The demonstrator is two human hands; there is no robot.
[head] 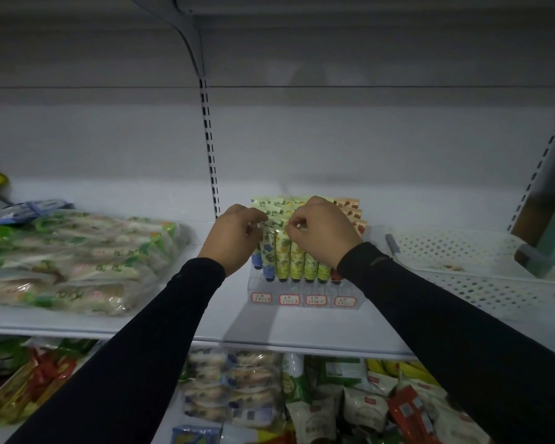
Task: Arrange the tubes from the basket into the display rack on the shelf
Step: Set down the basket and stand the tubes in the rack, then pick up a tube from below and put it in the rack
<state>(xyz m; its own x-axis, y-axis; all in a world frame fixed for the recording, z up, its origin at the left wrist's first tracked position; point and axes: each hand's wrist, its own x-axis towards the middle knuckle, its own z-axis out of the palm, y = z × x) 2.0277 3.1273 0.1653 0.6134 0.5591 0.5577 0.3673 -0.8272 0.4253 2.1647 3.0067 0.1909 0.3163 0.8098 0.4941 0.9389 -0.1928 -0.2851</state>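
A clear display rack (302, 291) with red-framed price labels stands on the white shelf (269, 328). It holds several upright tubes (282, 254) in rows: blue-patterned at the left, yellow-green in the middle, red strawberry ones (354, 213) at the right. My left hand (234, 235) pinches the flat top of a tube in the front left row. My right hand (321, 232) is closed on the top of a yellow-green tube beside it. The white perforated basket (481, 274) sits to the right of the rack; I see no tubes in it.
A large clear bag of green-printed packets (77, 257) lies on the shelf to the left. A slotted upright (210, 149) runs behind the rack. The lower shelf holds many snack packets (334, 402).
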